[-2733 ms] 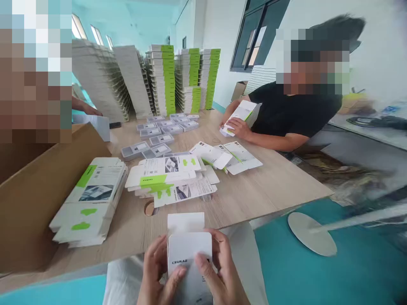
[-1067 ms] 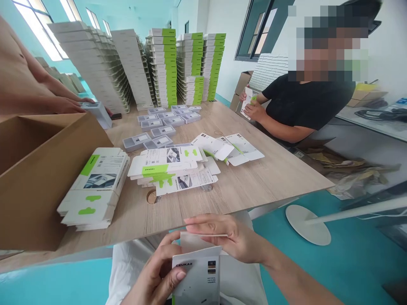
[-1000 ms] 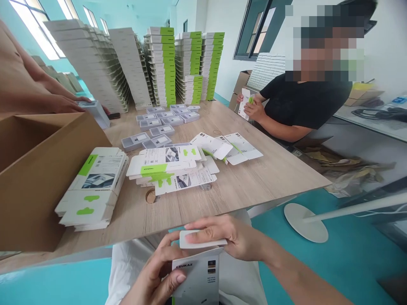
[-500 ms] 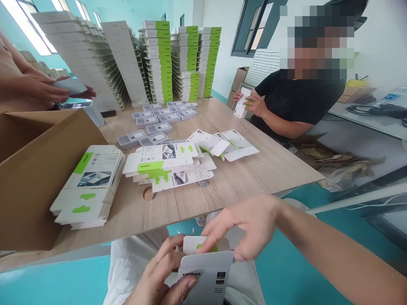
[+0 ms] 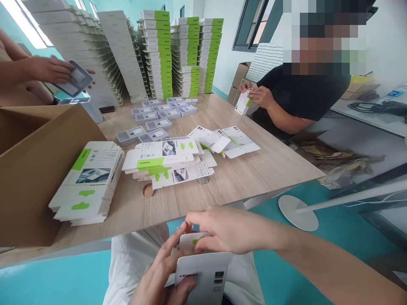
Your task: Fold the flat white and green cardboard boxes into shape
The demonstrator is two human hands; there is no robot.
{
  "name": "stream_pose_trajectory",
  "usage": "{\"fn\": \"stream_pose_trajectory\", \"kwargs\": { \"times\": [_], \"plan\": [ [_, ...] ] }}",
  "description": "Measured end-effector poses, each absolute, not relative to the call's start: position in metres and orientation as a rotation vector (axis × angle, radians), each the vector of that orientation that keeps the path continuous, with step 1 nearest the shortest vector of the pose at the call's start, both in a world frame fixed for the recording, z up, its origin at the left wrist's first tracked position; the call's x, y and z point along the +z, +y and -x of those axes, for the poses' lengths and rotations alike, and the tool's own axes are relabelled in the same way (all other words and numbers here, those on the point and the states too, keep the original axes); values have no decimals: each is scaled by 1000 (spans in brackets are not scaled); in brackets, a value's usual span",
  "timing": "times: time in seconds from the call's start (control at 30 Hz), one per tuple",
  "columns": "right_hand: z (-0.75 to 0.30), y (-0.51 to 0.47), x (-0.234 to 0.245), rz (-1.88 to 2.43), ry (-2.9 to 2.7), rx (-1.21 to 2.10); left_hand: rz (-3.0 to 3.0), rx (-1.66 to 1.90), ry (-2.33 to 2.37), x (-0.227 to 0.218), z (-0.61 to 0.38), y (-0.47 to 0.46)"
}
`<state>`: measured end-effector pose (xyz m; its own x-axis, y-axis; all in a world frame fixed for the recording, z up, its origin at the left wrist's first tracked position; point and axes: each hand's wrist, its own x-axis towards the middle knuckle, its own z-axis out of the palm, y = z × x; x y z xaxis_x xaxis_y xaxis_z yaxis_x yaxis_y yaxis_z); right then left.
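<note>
L hand point(image 5: 157, 275) grasping white CEUKAZ carton point(image 5: 200, 277), bottom ctr; R hand point(image 5: 229, 231) fingers on green-marked flap point(image 5: 192, 241), grip unclear. Flat carton stack point(image 5: 85, 182) on wood table point(image 5: 248, 182), left of ctr.

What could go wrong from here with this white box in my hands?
The white CEUKAZ carton is held in the air past the table edge, so it might slip from the left hand and drop. The right hand, working at the green-marked flap, could crease it.
</note>
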<state>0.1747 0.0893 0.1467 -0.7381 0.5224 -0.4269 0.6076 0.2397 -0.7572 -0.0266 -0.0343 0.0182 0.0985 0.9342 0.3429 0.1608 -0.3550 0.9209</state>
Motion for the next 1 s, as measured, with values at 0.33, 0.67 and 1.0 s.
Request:
{"fn": "stream_pose_trajectory", "kwargs": {
  "times": [0.33, 0.67, 1.0],
  "plan": [
    [-167, 74, 141, -1092, 2615, -1392, -1659, 1507, 1079, 3, 31, -37],
    [-191, 76, 120, -1229, 2467, -2048, -1425, 1204, 1337, 21, 43, -32],
    [-224, 110, 111, -680, 2436, -1988, -1460, 1212, 1176, 21, 40, -30]
  ]
}}
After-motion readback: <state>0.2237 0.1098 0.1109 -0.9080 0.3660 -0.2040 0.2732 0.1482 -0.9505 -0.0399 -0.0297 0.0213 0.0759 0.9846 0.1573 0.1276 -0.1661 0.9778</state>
